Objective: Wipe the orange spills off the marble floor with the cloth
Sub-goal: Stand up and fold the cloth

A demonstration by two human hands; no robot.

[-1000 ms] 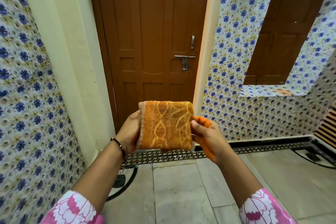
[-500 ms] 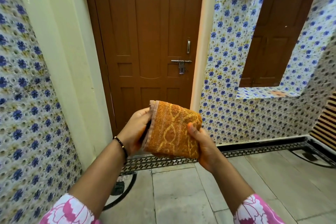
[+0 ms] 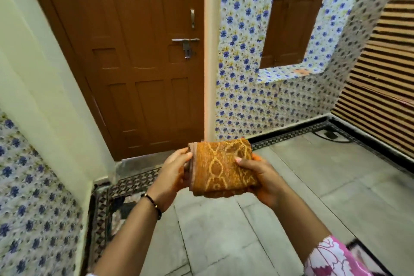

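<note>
Head view: one folded orange cloth (image 3: 220,167) is held up in front of the body between two hands, well above the floor (image 3: 302,175). The left hand (image 3: 171,177) grips its left edge, thumb on top and fingers curled behind. The right hand (image 3: 263,180) holds it from the right, thumb pressed on the patterned face and fingers wrapped beneath. Both hands show orange staining.

No orange spill is visible on the marble in this view; the only orange patch showing lies on the tiled ledge (image 3: 300,72) under the window, so I judge the wiping either finished or not yet started here.

Risks, as I judge them: the stained hands and a loaded cloth could smear colour back onto the pale slabs, and a loose fold could slip open if either grip eases.

Counts: one cloth, two hands, one door (image 3: 134,51), one bracelet (image 3: 154,205) on the left wrist, one window shutter (image 3: 293,15)
</note>
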